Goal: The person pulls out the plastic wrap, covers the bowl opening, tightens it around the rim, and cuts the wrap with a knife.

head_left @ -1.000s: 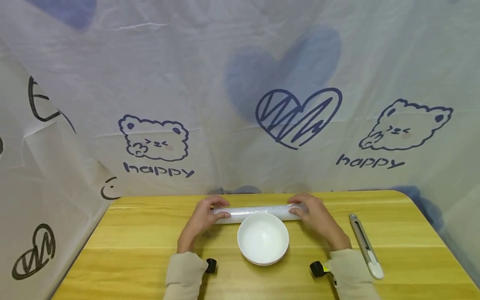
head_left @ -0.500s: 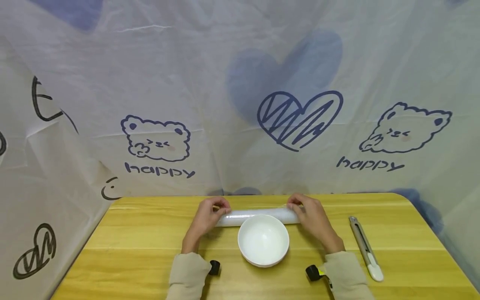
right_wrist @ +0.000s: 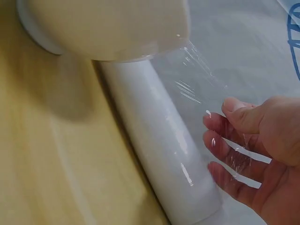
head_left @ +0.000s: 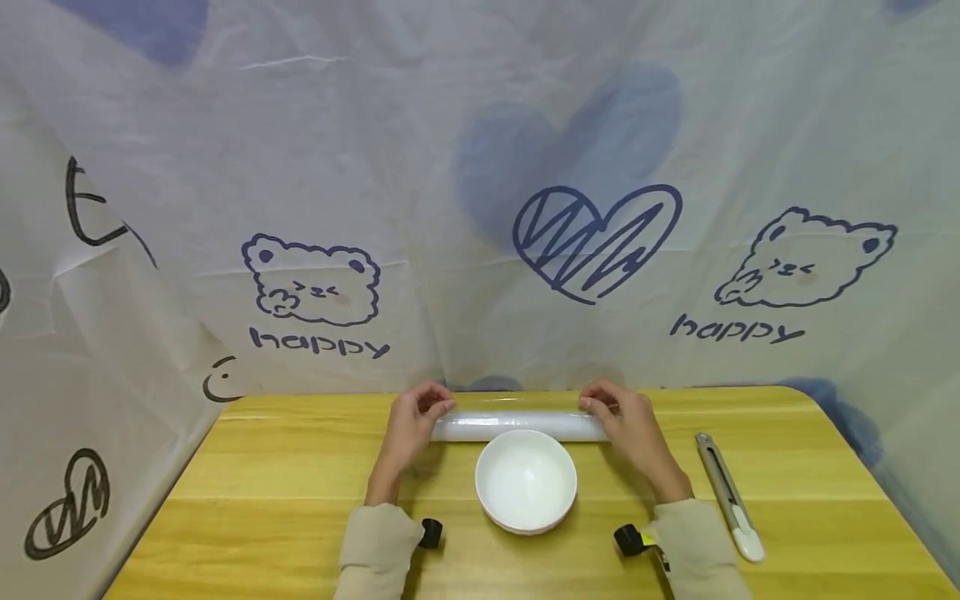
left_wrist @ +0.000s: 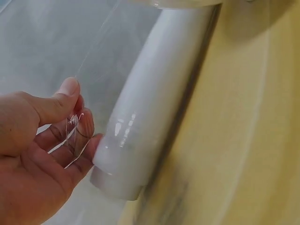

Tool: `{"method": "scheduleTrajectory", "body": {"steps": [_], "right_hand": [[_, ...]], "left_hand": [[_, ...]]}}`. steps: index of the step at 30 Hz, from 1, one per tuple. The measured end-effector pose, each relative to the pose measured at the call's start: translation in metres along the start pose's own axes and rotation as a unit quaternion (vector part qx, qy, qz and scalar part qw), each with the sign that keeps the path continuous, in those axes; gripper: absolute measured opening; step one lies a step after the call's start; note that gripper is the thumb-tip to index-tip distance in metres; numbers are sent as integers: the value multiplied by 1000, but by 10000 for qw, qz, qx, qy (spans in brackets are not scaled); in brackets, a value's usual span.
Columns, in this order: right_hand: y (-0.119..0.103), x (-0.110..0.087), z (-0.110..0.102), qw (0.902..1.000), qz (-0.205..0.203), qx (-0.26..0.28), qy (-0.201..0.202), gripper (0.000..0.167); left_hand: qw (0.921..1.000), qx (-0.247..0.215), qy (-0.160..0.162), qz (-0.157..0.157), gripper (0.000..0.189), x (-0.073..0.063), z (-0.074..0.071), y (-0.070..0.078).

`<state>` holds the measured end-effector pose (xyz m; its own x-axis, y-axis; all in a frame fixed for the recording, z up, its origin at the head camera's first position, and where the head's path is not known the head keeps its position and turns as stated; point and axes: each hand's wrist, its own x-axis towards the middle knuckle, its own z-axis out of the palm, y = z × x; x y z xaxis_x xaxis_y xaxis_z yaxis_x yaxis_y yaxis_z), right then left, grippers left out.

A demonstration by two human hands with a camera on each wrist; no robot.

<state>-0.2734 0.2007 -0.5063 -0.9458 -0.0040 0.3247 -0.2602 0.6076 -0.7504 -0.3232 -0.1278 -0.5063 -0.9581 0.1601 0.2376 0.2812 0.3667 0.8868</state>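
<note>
A white roll of cling film lies across the table just behind a white bowl. At the roll's left end my left hand pinches the loose edge of the film between thumb and forefinger. Clear, wrinkled film shows across its fingers in the left wrist view. My right hand pinches the film edge over the roll's right end. Thin film stretches from that thumb past the bowl in the right wrist view, barely visible but for its glints.
To the right of my right arm a utility knife with a white end lies on the wooden table. A pale printed cloth hangs right behind the table's back edge.
Both hands went from holding the roll's ends to pinching the film edge, now lifted off the roll's far side. The roll shifted slightly towards me, then back. Bowl and knife stayed put.
</note>
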Motion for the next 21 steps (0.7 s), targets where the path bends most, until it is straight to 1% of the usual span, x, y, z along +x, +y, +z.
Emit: {"method": "scheduleTrajectory", "body": {"steps": [4, 6, 8, 11, 14, 21], "right_hand": [[0, 4, -5, 9999, -57, 110, 13, 9], [-2, 8, -8, 9999, -44, 134, 36, 9], [-7, 12, -12, 9998, -112, 144, 68, 10], [-16, 20, -21, 9993, -307, 164, 108, 8], [-25, 28, -31, 9987, -467, 178, 75, 7], [-45, 40, -50, 9983, -533, 72, -225, 9]], "left_hand": [[9998, -156, -13, -81, 6, 1, -2, 3], [9997, -244, -17, -45, 6, 5, -2, 6], [9996, -270, -26, 28, 6, 9, -6, 11], [9995, -214, -54, 208, 5, 16, -12, 24], [9994, -139, -139, 291, 4, 23, -18, 37], [9981, -103, -410, 459, 5, 33, -31, 62]]}}
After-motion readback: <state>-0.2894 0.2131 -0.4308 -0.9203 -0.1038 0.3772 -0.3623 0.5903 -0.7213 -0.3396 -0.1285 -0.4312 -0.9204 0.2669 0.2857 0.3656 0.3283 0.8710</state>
